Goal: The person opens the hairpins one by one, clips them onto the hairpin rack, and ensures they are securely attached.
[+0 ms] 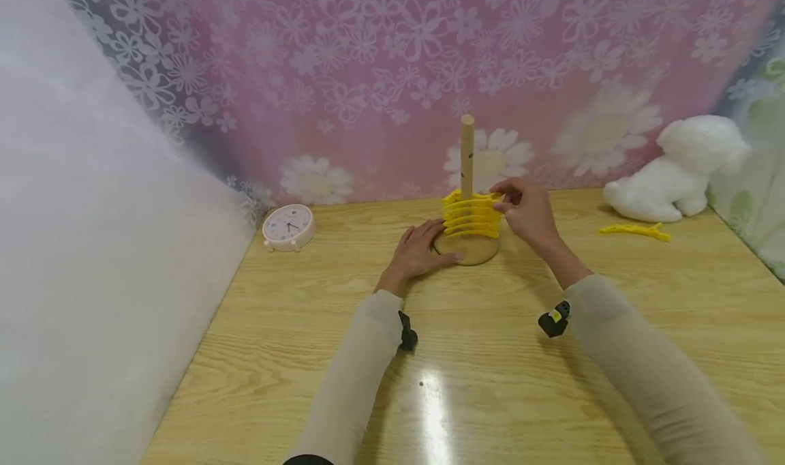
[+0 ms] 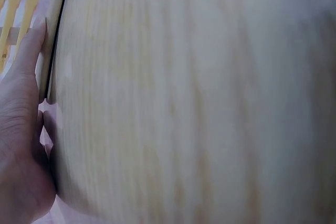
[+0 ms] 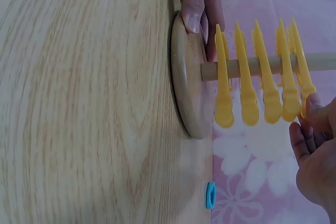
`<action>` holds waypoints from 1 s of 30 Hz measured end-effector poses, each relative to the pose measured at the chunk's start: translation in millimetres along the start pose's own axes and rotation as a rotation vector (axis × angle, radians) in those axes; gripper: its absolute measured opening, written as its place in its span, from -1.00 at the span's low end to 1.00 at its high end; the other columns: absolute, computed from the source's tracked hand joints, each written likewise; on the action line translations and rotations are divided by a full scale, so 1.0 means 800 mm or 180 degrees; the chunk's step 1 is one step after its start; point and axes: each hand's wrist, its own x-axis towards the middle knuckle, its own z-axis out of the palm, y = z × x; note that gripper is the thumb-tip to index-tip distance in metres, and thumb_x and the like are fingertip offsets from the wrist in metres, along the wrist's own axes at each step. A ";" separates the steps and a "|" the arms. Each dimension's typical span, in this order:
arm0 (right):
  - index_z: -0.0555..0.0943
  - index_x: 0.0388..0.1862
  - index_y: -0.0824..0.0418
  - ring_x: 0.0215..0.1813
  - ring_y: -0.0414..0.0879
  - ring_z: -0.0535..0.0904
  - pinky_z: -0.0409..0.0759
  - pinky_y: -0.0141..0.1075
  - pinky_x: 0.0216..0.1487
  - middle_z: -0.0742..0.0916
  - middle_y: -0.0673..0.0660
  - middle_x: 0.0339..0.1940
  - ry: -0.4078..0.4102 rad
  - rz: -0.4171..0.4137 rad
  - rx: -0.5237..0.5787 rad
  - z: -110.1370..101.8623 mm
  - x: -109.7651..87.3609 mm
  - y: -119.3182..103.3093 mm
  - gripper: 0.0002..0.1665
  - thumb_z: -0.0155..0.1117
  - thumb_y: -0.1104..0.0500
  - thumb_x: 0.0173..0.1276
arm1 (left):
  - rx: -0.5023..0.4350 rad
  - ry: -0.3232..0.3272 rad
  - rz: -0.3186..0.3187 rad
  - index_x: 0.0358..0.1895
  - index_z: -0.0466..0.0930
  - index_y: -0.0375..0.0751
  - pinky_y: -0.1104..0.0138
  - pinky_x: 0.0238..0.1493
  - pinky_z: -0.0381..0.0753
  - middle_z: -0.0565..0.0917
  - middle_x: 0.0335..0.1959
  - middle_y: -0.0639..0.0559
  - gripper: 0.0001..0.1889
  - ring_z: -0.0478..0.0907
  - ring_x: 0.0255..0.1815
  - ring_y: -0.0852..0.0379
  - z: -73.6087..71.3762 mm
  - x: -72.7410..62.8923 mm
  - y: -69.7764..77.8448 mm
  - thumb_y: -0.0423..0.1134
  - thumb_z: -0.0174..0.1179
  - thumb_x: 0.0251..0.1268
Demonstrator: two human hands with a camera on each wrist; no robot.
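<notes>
A round wooden base (image 1: 475,252) with an upright wooden post (image 1: 467,155) stands on the table. Several yellow hair clips (image 1: 472,219) are stacked along the post, one above another. My right hand (image 1: 529,213) pinches the handle end of the topmost hair clip (image 3: 302,61) between thumb and fingers, its jaws at the post. Lower down, my left hand (image 1: 420,250) rests on the left side of the base, fingers extended and spread from the thumb. In the left wrist view, the left thumb (image 2: 30,45) lies along the base's edge.
Another yellow hair clip (image 1: 636,230) lies to the right, in front of a white plush dog (image 1: 681,168). A pale pink alarm clock (image 1: 289,228) stands at the left. Behind the table (image 1: 490,369) hangs a pink flowered curtain (image 1: 343,63). A small teal object (image 3: 210,195) shows near the table's edge.
</notes>
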 end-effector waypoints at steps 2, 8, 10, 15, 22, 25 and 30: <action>0.74 0.01 0.29 -0.31 0.03 0.48 0.45 -0.46 -0.34 0.69 0.24 -0.26 -0.0021 -0.0023 0.0010 -0.002 -0.001 0.002 -0.78 0.36 0.41 0.42 | -0.0019 -0.0001 0.0006 0.68 0.10 0.20 0.22 0.70 -0.35 0.08 0.70 0.24 -0.04 -0.03 0.70 0.18 -0.001 0.000 0.000 0.48 0.17 0.31; 0.73 0.14 0.26 -0.21 -0.01 0.54 0.51 -0.53 -0.21 0.73 0.24 -0.05 -0.0065 -0.0073 0.0074 -0.005 -0.005 0.005 -0.70 0.39 0.32 0.46 | 0.0002 0.0021 0.0012 0.68 0.11 0.19 0.19 0.71 -0.33 0.09 0.69 0.24 -0.03 -0.03 0.70 0.17 0.000 -0.001 -0.002 0.50 0.15 0.30; 0.72 0.17 0.23 -0.17 -0.02 0.55 0.52 -0.54 -0.15 0.73 0.24 0.02 -0.0076 -0.0090 0.0099 -0.005 -0.007 0.006 -0.68 0.39 0.28 0.47 | 0.0017 0.0039 0.0015 0.68 0.12 0.19 0.18 0.71 -0.31 0.10 0.69 0.24 -0.03 -0.02 0.70 0.16 0.001 -0.001 -0.003 0.51 0.15 0.30; 0.68 0.26 0.19 -0.09 -0.05 0.55 0.53 -0.48 -0.06 0.72 0.19 0.17 -0.0113 -0.0065 0.0192 -0.013 -0.014 0.010 -0.62 0.37 0.18 0.51 | 0.0030 0.0042 0.0013 0.68 0.10 0.20 0.21 0.71 -0.33 0.09 0.69 0.26 -0.03 -0.03 0.70 0.18 0.004 0.000 -0.004 0.51 0.14 0.30; 0.66 0.29 0.15 -0.08 -0.21 0.53 0.50 -0.52 -0.01 0.73 0.20 0.17 -0.0069 0.0026 0.0081 -0.047 -0.033 0.030 -0.59 0.36 0.10 0.53 | 0.0030 0.0022 0.0041 0.68 0.10 0.22 0.24 0.70 -0.35 0.08 0.69 0.27 -0.05 -0.04 0.71 0.18 0.006 0.002 -0.004 0.49 0.13 0.32; 0.66 0.30 0.14 -0.09 -0.25 0.52 0.49 -0.56 -0.05 0.73 0.20 0.17 -0.0042 0.0096 -0.0010 -0.069 -0.042 0.048 -0.57 0.36 0.05 0.53 | 0.0030 0.0035 0.0051 0.68 0.11 0.21 0.23 0.70 -0.34 0.09 0.69 0.25 -0.05 -0.03 0.70 0.17 0.006 0.001 -0.003 0.49 0.13 0.32; 0.63 0.34 0.17 -0.09 -0.30 0.51 0.49 -0.62 -0.15 0.72 0.18 0.20 0.0012 0.0275 -0.0069 -0.108 -0.058 0.085 -0.49 0.34 -0.03 0.53 | 0.0025 0.0056 0.0067 0.68 0.12 0.21 0.20 0.71 -0.33 0.10 0.69 0.24 -0.05 -0.03 0.70 0.17 0.005 0.000 -0.001 0.49 0.14 0.31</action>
